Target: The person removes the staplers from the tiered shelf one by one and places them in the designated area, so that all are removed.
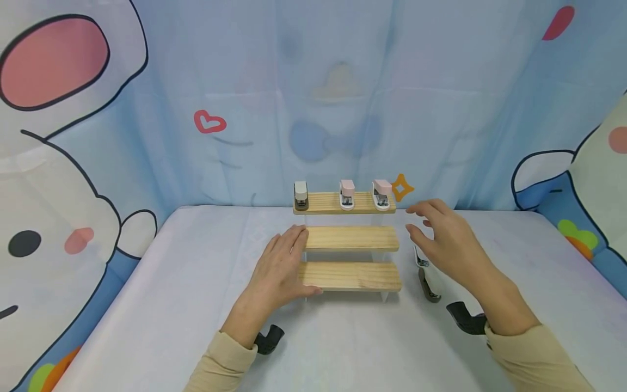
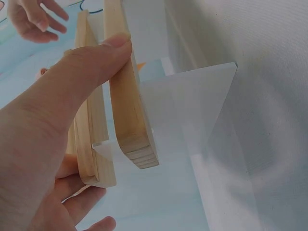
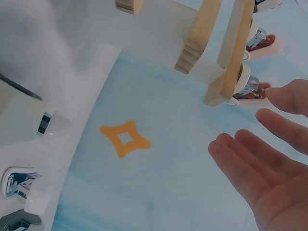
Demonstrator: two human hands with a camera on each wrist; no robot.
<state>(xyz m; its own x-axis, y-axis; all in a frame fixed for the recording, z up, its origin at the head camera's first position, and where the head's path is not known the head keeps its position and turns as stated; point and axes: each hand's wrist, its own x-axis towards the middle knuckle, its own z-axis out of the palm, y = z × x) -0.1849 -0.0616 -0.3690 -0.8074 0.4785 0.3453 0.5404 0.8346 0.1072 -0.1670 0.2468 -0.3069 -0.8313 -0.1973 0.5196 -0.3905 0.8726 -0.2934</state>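
Note:
A three-tier wooden rack [image 1: 350,238] with clear supports stands on the white table. My left hand [image 1: 280,267] grips its left end. In the left wrist view, the thumb lies on the front of the lowest shelf [image 2: 127,106] while other fingers reach around the middle shelf [image 2: 85,144]. Along the top shelf sit three small staplers: a black-and-white one [image 1: 301,196] at left, a pink-and-white one [image 1: 346,194], and another pink-and-white stapler [image 1: 381,194] at the right end. My right hand [image 1: 448,239], empty, hovers right of that last stapler with thumb and fingers apart.
Beneath my right forearm, a stapler with a dark base [image 1: 428,286] lies on the table, and a white stapler [image 1: 420,257] is partly hidden behind the hand. A blue cartoon-print curtain [image 1: 245,81] hangs behind the table. Black curved mounts [image 1: 465,318] show at both wrists.

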